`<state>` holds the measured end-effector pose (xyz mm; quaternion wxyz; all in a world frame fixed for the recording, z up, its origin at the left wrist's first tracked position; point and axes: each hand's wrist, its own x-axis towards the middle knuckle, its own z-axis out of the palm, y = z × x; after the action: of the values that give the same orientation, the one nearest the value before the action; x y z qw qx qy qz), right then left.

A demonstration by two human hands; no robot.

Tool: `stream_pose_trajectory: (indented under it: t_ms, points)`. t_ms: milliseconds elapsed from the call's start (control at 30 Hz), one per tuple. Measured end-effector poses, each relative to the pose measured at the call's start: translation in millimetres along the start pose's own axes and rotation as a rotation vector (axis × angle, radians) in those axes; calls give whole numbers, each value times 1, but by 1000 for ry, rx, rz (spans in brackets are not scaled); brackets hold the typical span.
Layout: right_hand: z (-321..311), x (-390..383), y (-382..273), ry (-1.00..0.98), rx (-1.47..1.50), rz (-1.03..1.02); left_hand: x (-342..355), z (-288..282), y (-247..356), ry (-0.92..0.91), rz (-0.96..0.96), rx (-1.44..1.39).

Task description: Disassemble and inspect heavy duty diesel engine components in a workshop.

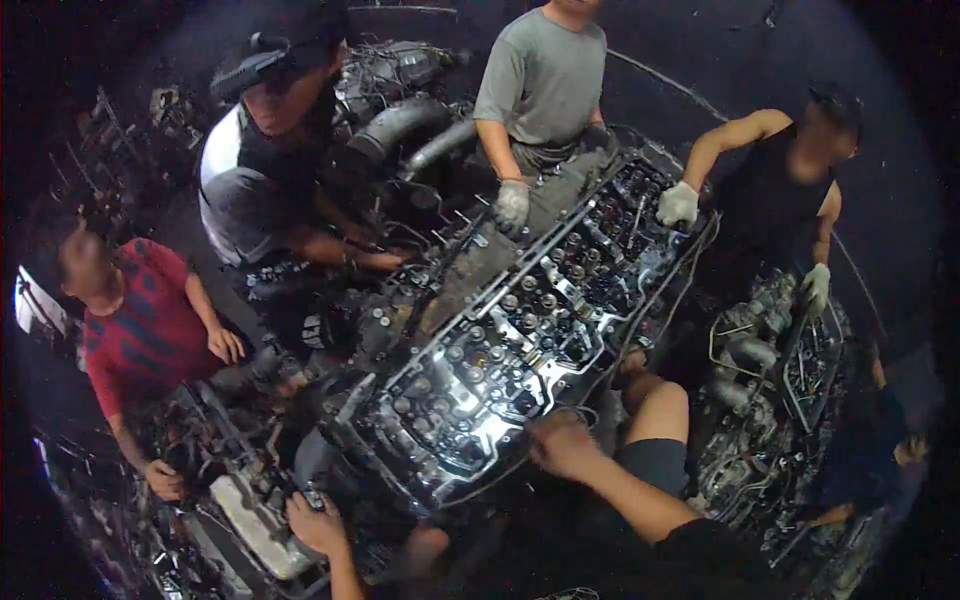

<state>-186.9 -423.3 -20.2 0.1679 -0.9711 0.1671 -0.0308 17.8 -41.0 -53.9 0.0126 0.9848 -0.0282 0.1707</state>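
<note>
**Leaning over an open engine head, hands at its near end**

Looking down from the head camera, the person's right hand [562, 443] rests on the near edge of the exposed cylinder head [520, 335], blurred, fingers curled loosely — whether they pinch anything cannot be told. The left hand [316, 522] sits lower, at the engine's front corner beside a pale housing [250, 520], fingers bent against dark metal; no held object shows clearly. The cylinder head runs diagonally from lower left to upper right through the middle of the view, its valve gear brightly lit near the right hand.

Four other people ring the engine — one in a red striped shirt [140, 330] at the left, one bent over at upper left, one in a grey shirt [545, 75] with a gloved hand [511, 205] on the block, and one in black whose white glove [678, 204] rests on the far end.
</note>
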Motion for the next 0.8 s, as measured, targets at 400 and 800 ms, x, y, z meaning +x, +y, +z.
stream_pose_trajectory:
  t_ms: [400, 800]
  points:
    - [-31, 116, 182, -112, -596, -111, -6, 22, -11, 47, 64, 51]
    - [-14, 139, 191, -196, -372, -81, -12, -14, -3, 114, -73, -145]
